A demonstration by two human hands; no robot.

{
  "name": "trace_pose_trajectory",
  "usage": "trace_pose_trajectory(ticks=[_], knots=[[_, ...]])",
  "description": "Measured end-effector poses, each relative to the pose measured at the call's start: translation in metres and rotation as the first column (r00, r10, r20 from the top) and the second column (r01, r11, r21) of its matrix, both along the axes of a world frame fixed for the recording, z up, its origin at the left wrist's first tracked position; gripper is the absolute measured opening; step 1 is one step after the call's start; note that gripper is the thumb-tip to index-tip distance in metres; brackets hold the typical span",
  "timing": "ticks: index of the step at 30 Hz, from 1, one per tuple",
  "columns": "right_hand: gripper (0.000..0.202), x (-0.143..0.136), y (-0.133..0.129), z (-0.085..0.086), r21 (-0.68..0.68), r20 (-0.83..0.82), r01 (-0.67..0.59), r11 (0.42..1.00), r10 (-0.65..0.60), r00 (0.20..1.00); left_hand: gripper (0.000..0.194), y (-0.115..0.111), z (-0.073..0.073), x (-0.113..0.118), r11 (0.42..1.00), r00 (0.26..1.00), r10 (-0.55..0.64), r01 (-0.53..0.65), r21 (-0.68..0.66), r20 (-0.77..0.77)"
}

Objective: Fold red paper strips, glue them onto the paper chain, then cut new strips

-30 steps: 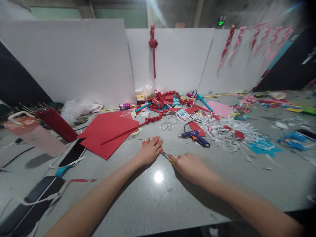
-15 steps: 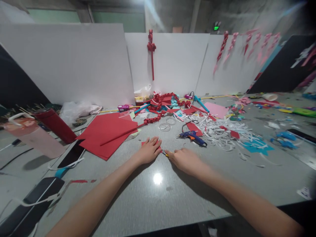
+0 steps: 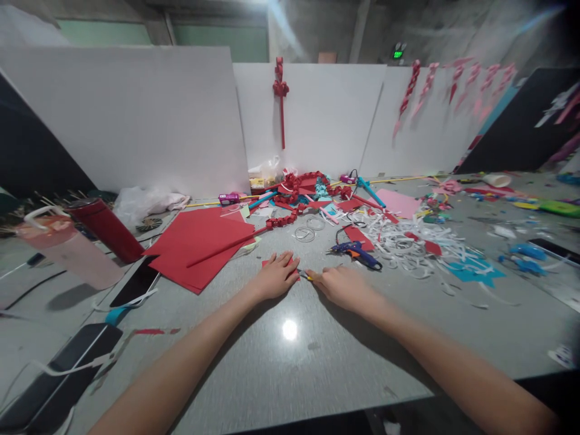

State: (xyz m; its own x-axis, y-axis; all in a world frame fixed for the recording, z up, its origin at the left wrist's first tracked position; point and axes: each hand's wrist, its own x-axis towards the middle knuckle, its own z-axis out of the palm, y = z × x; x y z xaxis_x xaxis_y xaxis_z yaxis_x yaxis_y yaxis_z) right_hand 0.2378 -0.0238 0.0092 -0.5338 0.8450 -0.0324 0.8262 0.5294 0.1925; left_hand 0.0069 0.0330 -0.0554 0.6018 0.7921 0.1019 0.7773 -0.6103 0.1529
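Observation:
My left hand (image 3: 277, 277) lies flat with its fingers spread over a small piece of red paper (image 3: 265, 264), pressing it to the table. Most of that piece is under the fingers. To its right, my right hand (image 3: 338, 285) is closed round a craft knife (image 3: 309, 276) with a bit of yellow on it. Its metal blade points left and meets the right edge of the red paper, close to my left fingertips. The rest of the knife is inside my grip.
Large red sheets (image 3: 199, 260) lie left of my hands, a blue glue gun (image 3: 356, 252) beyond my right hand. White paper strips (image 3: 403, 232) heap up at the right. A pink bottle (image 3: 72, 254), red flask (image 3: 109, 229) and black power bank (image 3: 67, 368) occupy the left side.
The knife and my right hand have shifted slightly to the right, with more of the blade showing beside my left hand. My left hand stays on the paper. The whole view has moved a little.

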Motion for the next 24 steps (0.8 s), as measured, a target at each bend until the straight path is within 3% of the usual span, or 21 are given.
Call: trace_pose_trajectory(ticks=[7,12,24], knots=[[0.042,-0.013,0.008,-0.004,-0.013,-0.01,0.061,0.998,-0.061,0.998,0.061,-0.001,0.001,-0.003,1.0,1.0,-0.015,0.014,0.021,0.018],[0.045,-0.015,0.008,-0.001,-0.04,-0.02,0.067,0.997,-0.068,0.998,0.074,-0.006,-0.001,0.0,0.997,0.996,0.082,-0.082,0.0,0.039],[0.046,-0.012,-0.001,-0.007,-0.012,-0.041,0.084,0.996,-0.084,0.996,0.068,-0.005,-0.002,0.0,0.995,0.996,0.084,-0.084,0.048,0.0]])
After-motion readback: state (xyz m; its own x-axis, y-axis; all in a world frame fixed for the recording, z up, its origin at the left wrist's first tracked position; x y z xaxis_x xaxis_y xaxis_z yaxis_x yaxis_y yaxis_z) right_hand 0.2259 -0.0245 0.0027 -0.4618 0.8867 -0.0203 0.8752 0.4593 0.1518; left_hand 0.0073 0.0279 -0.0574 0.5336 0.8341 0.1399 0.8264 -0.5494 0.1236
